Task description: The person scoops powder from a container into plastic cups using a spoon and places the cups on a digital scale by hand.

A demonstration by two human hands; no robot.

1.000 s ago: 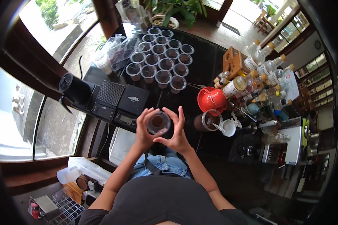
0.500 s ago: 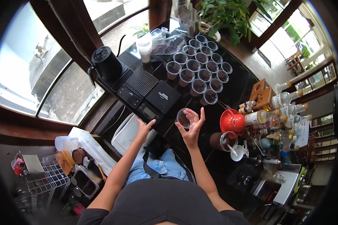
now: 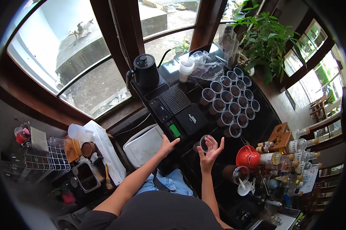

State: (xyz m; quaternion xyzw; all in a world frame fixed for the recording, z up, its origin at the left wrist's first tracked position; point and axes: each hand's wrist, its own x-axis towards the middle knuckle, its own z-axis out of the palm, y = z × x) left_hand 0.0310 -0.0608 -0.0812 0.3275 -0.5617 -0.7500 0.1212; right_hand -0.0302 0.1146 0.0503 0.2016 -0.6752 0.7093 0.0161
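My left hand (image 3: 168, 147) is at the near corner of a black kettle base (image 3: 160, 109), thumb and forefinger apart, just below its lit green display (image 3: 175, 130). Whether it touches the base I cannot tell. A black electric kettle (image 3: 146, 73) stands on the far end of that base, and a flat black pad (image 3: 190, 119) adjoins it. My right hand (image 3: 210, 156) has its fingers spread beside a clear plastic cup (image 3: 204, 145), partly overlapping it in view. Contact with the cup is unclear.
Several clear cups (image 3: 227, 96) with dark contents stand grouped at the back right. Stacked white cups (image 3: 186, 68) and plastic wrapping (image 3: 207, 71) lie behind. To the right are a red bowl-like item (image 3: 248, 157), a jug of dark liquid (image 3: 240, 173) and bottles (image 3: 271, 158).
The display has lit up green. My view has shifted and turned, so the scene sits lower and further right. Both hands stay near the base and the cup.
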